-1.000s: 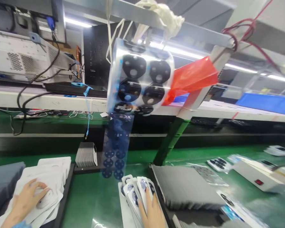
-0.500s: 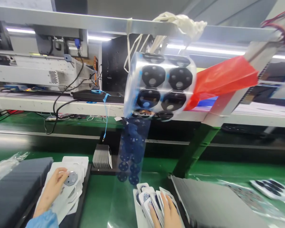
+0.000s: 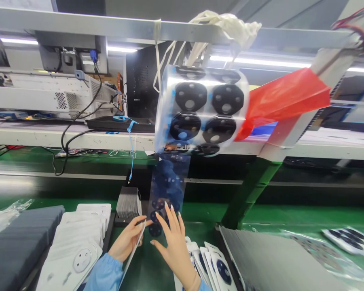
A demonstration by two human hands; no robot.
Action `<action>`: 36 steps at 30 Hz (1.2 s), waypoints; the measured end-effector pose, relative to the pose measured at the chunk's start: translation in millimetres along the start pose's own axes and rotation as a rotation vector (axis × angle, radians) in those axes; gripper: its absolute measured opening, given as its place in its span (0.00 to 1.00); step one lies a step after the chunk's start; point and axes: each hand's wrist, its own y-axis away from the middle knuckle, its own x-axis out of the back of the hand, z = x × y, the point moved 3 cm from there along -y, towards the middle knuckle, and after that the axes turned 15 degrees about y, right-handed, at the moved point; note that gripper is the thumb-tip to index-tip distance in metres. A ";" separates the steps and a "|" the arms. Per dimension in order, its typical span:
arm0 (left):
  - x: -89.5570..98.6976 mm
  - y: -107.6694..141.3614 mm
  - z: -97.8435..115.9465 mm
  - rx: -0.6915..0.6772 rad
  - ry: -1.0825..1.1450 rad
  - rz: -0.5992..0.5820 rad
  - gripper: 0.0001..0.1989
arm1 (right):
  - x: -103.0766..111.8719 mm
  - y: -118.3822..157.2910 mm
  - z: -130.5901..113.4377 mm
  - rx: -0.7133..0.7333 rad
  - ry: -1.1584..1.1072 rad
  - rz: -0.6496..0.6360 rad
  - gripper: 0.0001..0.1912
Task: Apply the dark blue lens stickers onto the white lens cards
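My left hand (image 3: 128,240) pinches a thin white phone back cover (image 3: 134,253), which stands edge-on to me. Fingers spread, my right hand (image 3: 176,246) is in front of the lower end of a clear film strip (image 3: 169,182) with dark round camera-ring stickers; whether the fingertips touch it I cannot tell. The strip hangs from a big roll (image 3: 203,109) of these stickers. Left of my left hand lies a fanned pile of white covers (image 3: 75,238) with round camera areas. Partly behind my right wrist, more covers (image 3: 220,268) with dark rings stand fanned.
A stack of dark grey sheets (image 3: 21,242) lies far left, and a grey stack (image 3: 276,258) is at right. A small block of upright cards (image 3: 129,202) stands behind my left hand. Red tape (image 3: 285,101) and a green-wrapped post (image 3: 251,190) rise at right.
My left hand has left the left pile and come to the middle with one cover. My right hand has moved off the right-hand covers, up and left to the strip, its fingers spread.
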 end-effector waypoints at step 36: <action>-53.9 29.6 25.4 -0.009 0.141 0.004 0.21 | 36.3 0.0 4.4 0.022 -0.441 0.207 0.11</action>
